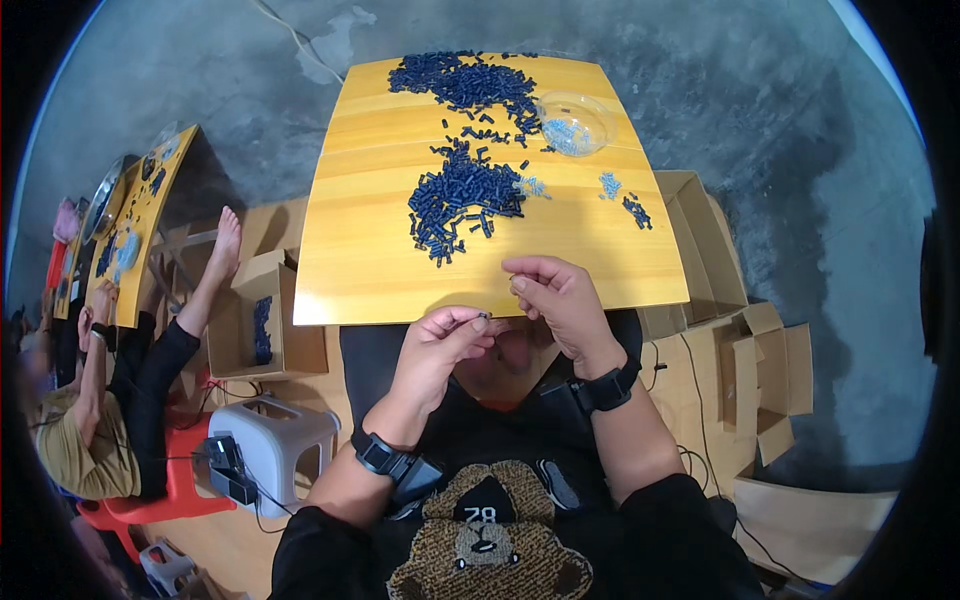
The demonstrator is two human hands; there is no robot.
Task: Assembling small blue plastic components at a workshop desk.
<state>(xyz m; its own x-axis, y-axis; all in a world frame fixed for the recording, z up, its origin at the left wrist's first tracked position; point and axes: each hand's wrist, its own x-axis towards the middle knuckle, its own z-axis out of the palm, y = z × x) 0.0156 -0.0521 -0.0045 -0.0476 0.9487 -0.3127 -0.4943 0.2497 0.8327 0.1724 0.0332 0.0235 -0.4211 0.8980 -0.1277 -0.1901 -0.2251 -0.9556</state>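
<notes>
Just off the near edge of the wooden table point(370, 250), my left hand point(435, 345) pinches a small dark cylindrical piece point(485, 316) between thumb and forefinger. My right hand point(565, 305) is slightly higher and to the right, its thumb and forefinger closed together. Whatever is between them is too small to make out. Beyond my hands lies a heap of small black cylindrical pieces point(460, 195). Small clear pieces point(532, 187) lie at its right side. Farther right are another little group of clear pieces point(610, 185) and a few black pieces point(636, 211).
A clear bowl point(590, 110) with pale pieces stands beside a larger black heap point(470, 82) at the far side. Cardboard boxes point(290, 330) flank the table. A grey stool point(275, 440) is on the left, near a co-worker point(90, 430) at another table point(160, 210).
</notes>
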